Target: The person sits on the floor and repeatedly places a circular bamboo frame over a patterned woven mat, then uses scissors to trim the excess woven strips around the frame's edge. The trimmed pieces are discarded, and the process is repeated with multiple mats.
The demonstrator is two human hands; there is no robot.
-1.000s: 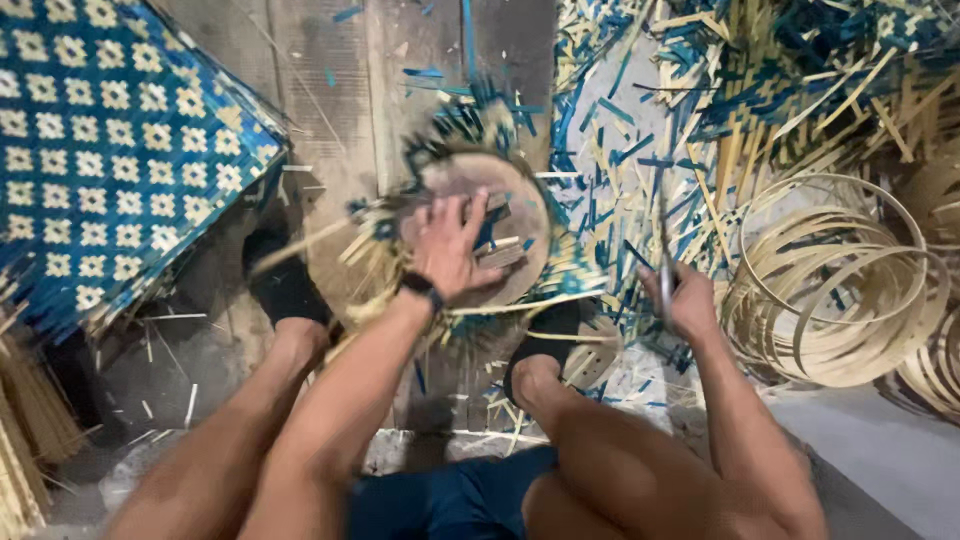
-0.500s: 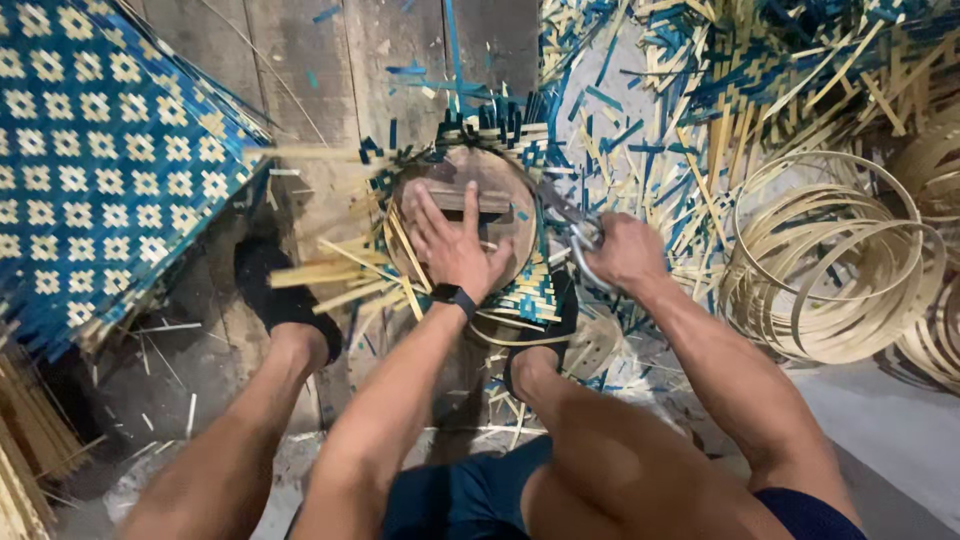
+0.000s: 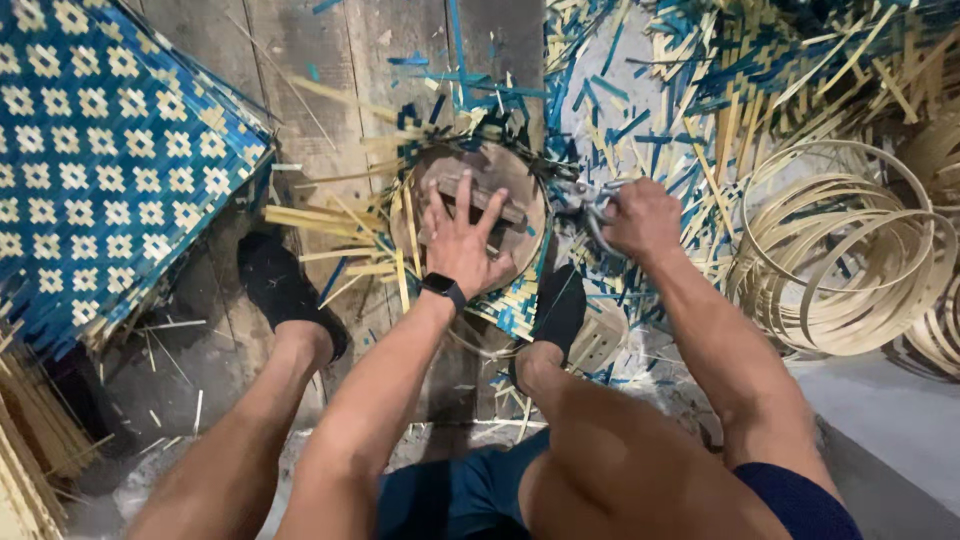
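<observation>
Bamboo strips, blue and natural, litter the plank floor [image 3: 330,60]. Seated on floor, legs spread, black shoe on each foot: 2 shoes, left [image 3: 285,290], right [image 3: 558,312].

Change vs. earlier frames: 1 s back right hand lay low on the floor at the right, well apart from the work, w/ a thin tool at its fingers; half a sec back lifted toward the rim; now brought up just beside the upper-right edge of the round wooden disc form [image 3: 500,175]. Left hand shifted only slightly, palm down on the disc throughout. Judged: reach for the tool over, cutting or trimming at the rim about to start or just under way.

Left hand [image 3: 462,240]: flat, fingers spread wide, pressing on the disc; no closed grip, nothing enclosed. Black wrist band [image 3: 443,290] on that arm.

Right hand [image 3: 642,218]: fist closed round handles of metal shears or pliers [image 3: 583,200]; blades point left at the woven edge. Blade gap too small to tell.

Work piece: part-woven blue-and-natural bamboo basket base [image 3: 520,300], sits under the disc, between the two feet, loose strip ends fanning out all round.

Count: 1 disc, 1 cutting tool, 1 large blue-and-cream woven mat [image 3: 110,160] upper left, 1 stack of natural bamboo hoops [image 3: 850,260] at right (single hoops too overlapped to count), heap of mixed offcuts [image 3: 760,60] upper right, uncountable.
</observation>
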